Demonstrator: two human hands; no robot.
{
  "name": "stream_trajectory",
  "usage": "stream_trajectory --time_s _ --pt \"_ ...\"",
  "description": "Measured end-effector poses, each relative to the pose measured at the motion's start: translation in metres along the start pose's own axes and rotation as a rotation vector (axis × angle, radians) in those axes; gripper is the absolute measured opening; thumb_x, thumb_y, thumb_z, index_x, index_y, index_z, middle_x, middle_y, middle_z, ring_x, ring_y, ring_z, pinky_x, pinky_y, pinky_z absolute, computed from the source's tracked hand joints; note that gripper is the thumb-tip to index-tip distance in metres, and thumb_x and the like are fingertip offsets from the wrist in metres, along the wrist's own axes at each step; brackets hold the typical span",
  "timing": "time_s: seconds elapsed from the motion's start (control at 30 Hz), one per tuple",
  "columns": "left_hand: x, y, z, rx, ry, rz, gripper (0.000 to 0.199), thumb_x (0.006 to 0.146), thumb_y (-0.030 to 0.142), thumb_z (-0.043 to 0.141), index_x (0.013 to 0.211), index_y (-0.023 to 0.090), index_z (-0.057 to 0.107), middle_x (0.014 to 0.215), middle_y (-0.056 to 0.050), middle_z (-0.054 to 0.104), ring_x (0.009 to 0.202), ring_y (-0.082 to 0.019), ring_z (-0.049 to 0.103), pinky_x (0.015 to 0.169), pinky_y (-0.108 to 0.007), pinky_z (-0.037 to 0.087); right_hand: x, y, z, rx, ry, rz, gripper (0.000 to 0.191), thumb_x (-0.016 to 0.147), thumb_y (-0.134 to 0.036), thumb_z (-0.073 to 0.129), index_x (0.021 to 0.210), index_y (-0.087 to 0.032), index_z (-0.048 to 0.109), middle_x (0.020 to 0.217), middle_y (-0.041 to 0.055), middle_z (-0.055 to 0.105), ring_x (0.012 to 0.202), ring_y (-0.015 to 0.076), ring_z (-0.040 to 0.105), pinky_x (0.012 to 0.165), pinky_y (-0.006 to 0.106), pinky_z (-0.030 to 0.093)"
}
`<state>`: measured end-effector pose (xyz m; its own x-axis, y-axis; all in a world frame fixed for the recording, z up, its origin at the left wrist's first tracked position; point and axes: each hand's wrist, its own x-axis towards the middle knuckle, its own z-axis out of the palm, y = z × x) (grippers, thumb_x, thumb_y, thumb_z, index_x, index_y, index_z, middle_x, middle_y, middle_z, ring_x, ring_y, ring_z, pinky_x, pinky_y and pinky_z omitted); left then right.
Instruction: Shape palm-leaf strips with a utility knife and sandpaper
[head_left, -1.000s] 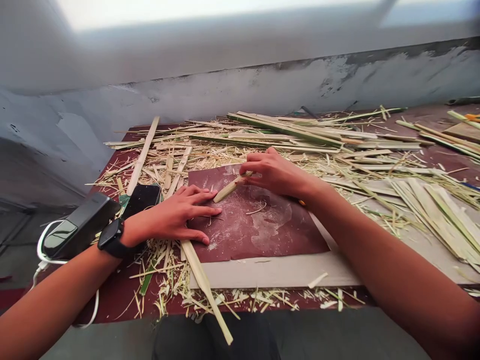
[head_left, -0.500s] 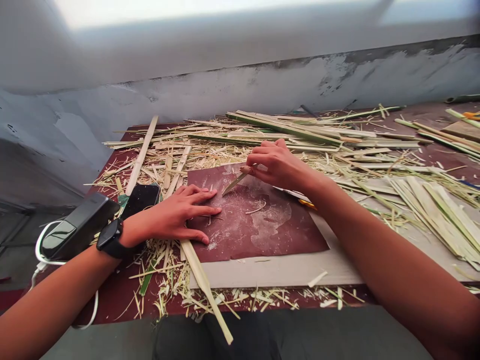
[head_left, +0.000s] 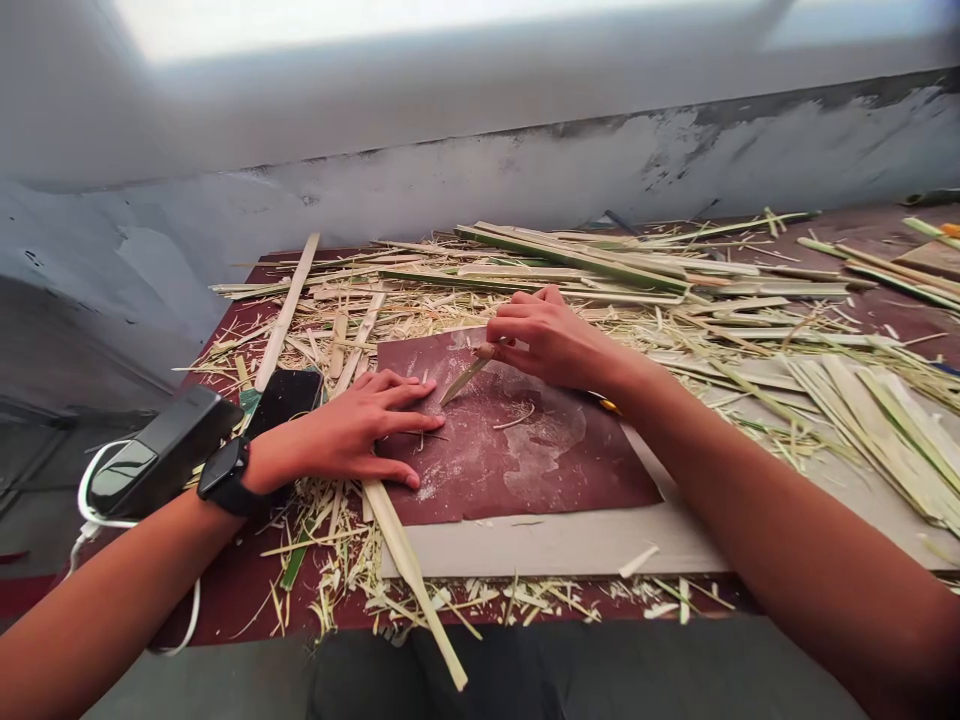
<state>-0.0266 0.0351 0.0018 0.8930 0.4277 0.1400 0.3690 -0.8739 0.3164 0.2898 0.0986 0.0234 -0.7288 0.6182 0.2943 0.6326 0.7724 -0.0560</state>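
Observation:
A reddish-brown sheet of sandpaper [head_left: 480,470], dusted with pale powder, lies on a light flat board [head_left: 555,545]. My left hand [head_left: 371,425] presses on its left edge, fingers spread flat. Between the thumb and fingers of my right hand [head_left: 536,335] is a short, thin bamboo strip [head_left: 465,380]. The strip slants down to the left, its pointed end at the sandpaper close to my left fingertips. A longer bamboo slat [head_left: 412,570] pokes out from beneath my left hand and over the table's front edge.
Bamboo shavings and split strips [head_left: 570,260] cover the back of the table. More flat strips [head_left: 877,430] lie at the right. A black phone [head_left: 285,400] and a dark device [head_left: 161,450] with a white cable are at the left. Something yellow [head_left: 609,405] shows beside my right forearm.
My right hand has shifted slightly left with the bamboo strip, whose tip sits a little lower and further left. My left hand stays on the sandpaper.

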Motion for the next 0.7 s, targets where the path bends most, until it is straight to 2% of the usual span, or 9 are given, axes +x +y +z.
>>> stream_trajectory --time_s 0.17,0.33,0.47,0.7 --pt "0.0 -0.0008 -0.0002 0.012 -0.007 0.003 0.065 0.09 0.059 0.069 0.144 0.025 0.058 0.162 -0.014 0.04 0.136 -0.037 0.044 0.113 -0.058 0.039 -0.0006 0.0015 -0.0008 0.001 0.001 0.044 0.041 0.105 -0.046 0.04 0.076 -0.021 0.054 0.076 0.0016 0.061 0.073 0.0172 0.05 0.08 0.039 0.024" --pt "0.0003 -0.0007 -0.0001 0.01 -0.005 0.002 0.066 0.089 0.059 0.07 0.145 0.025 0.058 0.162 -0.014 0.04 0.135 -0.037 0.045 0.113 -0.059 0.039 -0.0005 0.0021 -0.0013 0.015 -0.006 0.023 0.041 0.105 -0.048 0.04 0.077 -0.021 0.055 0.069 -0.0004 0.056 0.067 0.0156 0.046 0.082 0.039 0.026" --pt "-0.0001 -0.0008 0.0002 0.015 -0.006 -0.001 0.065 0.09 0.059 0.07 0.144 0.026 0.058 0.162 -0.013 0.04 0.136 -0.037 0.044 0.112 -0.059 0.039 -0.0016 0.0071 -0.0014 -0.02 0.019 0.051 0.04 0.104 -0.046 0.042 0.075 -0.022 0.055 0.068 -0.0004 0.055 0.071 0.0175 0.049 0.082 0.039 0.024" --pt "-0.0003 -0.0005 0.0003 0.029 -0.007 0.003 0.065 0.091 0.059 0.069 0.145 0.025 0.057 0.162 -0.014 0.04 0.135 -0.038 0.044 0.112 -0.06 0.04 -0.0006 0.0036 -0.0008 0.015 0.003 0.02 0.038 0.104 -0.044 0.044 0.076 -0.021 0.054 0.069 -0.0008 0.058 0.074 0.0177 0.048 0.083 0.039 0.023"
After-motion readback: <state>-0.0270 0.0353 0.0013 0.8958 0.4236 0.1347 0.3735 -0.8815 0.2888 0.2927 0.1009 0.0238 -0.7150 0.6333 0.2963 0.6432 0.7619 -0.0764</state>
